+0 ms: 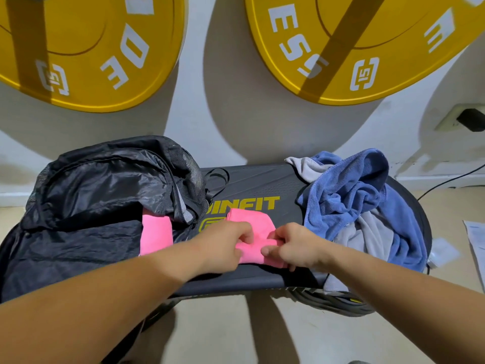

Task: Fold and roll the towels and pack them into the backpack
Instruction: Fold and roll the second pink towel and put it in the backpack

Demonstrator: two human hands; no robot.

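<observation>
Pink towel being rolled on the black bench [252, 185], beside the open backpack [99, 195].

The backpack sprawls at the left with one pink roll [156, 233] already lying in its mouth. Crumpled blue towel [362, 195] and grey towel [372, 232] are heaped at the right. Between them lies the folded pink towel [252, 222]. The left hand [223, 241] and right hand [296, 245] both pinch its near edge, fingers curled. I'd say keep the turn tight and even across the width, so it won't cone.
</observation>
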